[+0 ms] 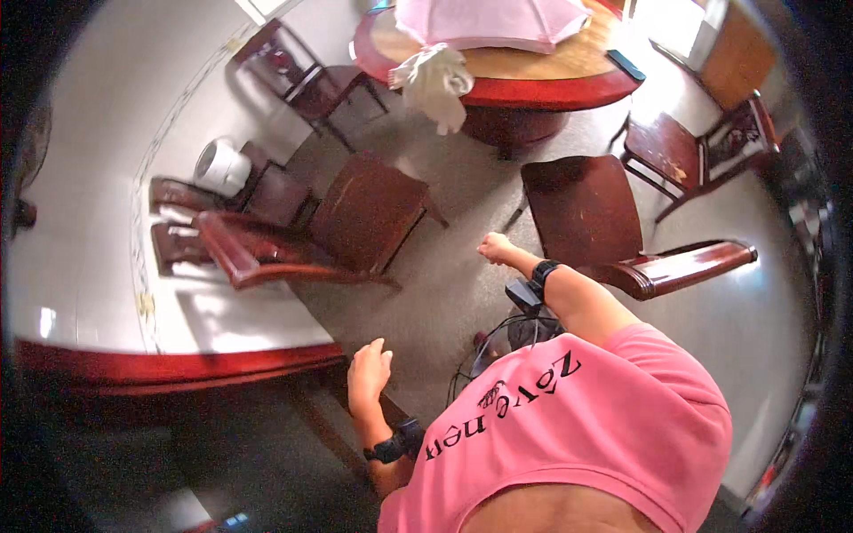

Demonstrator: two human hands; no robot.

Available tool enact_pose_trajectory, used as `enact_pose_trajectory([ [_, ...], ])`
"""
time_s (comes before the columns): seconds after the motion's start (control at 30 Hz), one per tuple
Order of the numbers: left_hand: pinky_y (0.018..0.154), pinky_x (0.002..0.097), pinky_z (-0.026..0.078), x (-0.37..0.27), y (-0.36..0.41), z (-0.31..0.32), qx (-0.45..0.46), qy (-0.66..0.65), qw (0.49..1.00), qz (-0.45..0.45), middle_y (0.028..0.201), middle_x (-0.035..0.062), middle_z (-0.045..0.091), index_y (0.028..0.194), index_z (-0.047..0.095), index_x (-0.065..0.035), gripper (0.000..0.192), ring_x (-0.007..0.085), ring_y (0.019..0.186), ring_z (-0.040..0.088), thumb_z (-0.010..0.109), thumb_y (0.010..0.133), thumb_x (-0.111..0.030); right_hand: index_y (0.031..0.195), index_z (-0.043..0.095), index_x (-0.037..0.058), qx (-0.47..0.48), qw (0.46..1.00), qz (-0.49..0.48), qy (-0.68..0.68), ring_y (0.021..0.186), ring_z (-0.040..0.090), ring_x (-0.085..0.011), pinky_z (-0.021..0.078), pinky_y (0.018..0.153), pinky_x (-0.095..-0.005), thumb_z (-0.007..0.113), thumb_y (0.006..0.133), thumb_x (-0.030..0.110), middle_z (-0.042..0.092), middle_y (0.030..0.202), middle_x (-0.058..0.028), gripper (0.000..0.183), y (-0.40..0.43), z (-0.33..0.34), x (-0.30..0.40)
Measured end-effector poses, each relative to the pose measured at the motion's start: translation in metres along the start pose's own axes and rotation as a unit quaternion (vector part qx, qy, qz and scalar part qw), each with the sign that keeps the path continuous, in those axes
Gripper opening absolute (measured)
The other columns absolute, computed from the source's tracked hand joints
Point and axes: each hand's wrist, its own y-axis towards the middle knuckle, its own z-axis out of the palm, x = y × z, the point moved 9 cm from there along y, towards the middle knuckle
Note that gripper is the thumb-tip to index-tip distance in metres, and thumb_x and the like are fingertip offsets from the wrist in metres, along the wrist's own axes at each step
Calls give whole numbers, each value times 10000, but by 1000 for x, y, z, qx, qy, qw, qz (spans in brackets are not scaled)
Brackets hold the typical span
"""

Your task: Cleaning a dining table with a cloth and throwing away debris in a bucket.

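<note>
My left hand hangs beside the end of a red-edged surface, its fingers loosely bent and somewhat apart, with nothing seen in it. Farther forward, my right hand is held over the floor with its fingers curled in, and no object shows in it. A dark wooden chair stands just beyond the right hand. Another wooden chair is ahead on the left, apart from both hands. Both wrists carry black straps with small dark devices.
A round wooden table with a red rim stands ahead, bearing a pink tent-shaped cover and a dark flat object. White cloth hangs over its edge. A white container and more chairs stand around. Dark cables hang by my body.
</note>
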Motion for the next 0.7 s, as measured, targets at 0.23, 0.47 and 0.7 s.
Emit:
enact_pose_trajectory([
  [0.23,848,365,382,-68,113,15,97,-43,975,195,1081,164,509,1091,495,-49,363,306,1003,479,502,759,-195,683,574,-14,-115,976,180,42,496,577,-254,471,415,-365,510,736,277,569,593,-168,303,19,-70,-61],
  [0.47,866,351,370,-112,202,-27,95,-54,964,243,1110,173,492,1117,474,-30,396,298,1035,465,516,766,-210,889,528,-43,-443,856,212,159,764,536,-331,428,658,-399,498,747,300,548,845,-216,372,65,-189,-106],
  [0.7,781,371,415,-156,309,-75,81,-49,979,182,987,205,545,1115,469,-16,400,333,931,521,536,768,-205,1109,328,-74,-696,647,270,152,998,416,-408,334,869,-424,525,742,304,419,1067,-293,562,45,-305,-133],
])
